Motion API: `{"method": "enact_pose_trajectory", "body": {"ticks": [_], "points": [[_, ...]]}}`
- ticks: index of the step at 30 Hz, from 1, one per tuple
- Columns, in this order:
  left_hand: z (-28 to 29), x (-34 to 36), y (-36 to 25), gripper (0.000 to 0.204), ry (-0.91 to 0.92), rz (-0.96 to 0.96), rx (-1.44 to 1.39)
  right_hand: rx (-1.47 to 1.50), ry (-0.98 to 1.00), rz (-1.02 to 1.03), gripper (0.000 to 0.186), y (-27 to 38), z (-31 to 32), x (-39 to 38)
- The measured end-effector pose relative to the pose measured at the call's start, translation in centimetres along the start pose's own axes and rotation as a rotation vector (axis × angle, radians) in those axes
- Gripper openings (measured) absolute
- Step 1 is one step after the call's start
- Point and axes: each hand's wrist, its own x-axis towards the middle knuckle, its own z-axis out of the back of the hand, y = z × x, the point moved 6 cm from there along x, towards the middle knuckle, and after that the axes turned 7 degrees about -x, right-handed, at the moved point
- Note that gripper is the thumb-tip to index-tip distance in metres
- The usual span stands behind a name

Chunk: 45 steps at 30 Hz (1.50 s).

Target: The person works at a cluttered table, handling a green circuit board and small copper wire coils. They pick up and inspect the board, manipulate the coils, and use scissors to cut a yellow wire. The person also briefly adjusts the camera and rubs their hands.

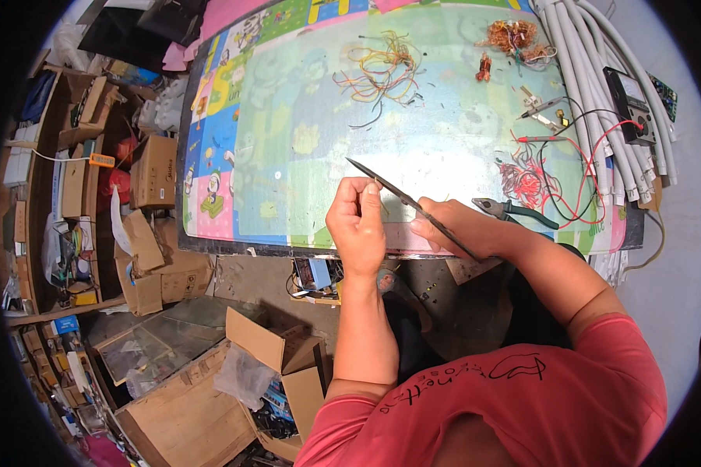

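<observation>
My right hand [452, 226] is closed round a long, thin, dark tool with a pointed tip [389, 187], which slants up to the left over the table's near edge. Whether it is a knife or closed scissors I cannot tell. Against its blade, my left hand [358, 218] is closed with thumb and forefinger pinched together; what sits between them is too small to name. Just right of my right hand lie pliers [514, 210] with dark green handles. Beyond my hands is a loose tangle of yellow, orange and dark wires [385, 70].
A multimeter [629, 105] with red and black leads rests on white tubes [592, 86] at the right. Red and white wire scraps [526, 177] and copper coils [512, 35] lie on the patterned tabletop [304, 179]. Cardboard boxes [154, 171] and shelves stand left.
</observation>
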Motion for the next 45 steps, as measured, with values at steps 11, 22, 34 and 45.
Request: {"method": "enact_pose_trajectory", "body": {"ticks": [11,22,34,45], "points": [[-0.3,-0.5,0.3,0.012,-0.021,0.084,-0.128,-0.566,-0.406,0.035,0.045,1.1,1.3,-0.3],[-0.2,-0.7,0.8,0.011,-0.128,0.042,-0.108,-0.607,-0.434,0.043,0.045,1.0,1.2,-0.5],[0.0,-1.0,0.2,0.011,-0.218,-0.068,0.081,-0.577,-0.310,0.012,0.041,1.4,1.1,-0.4],[0.4,-1.0,0.4,0.014,-0.251,-0.102,0.171,-0.669,-0.425,0.049,0.041,1.4,1.3,-0.6]]}}
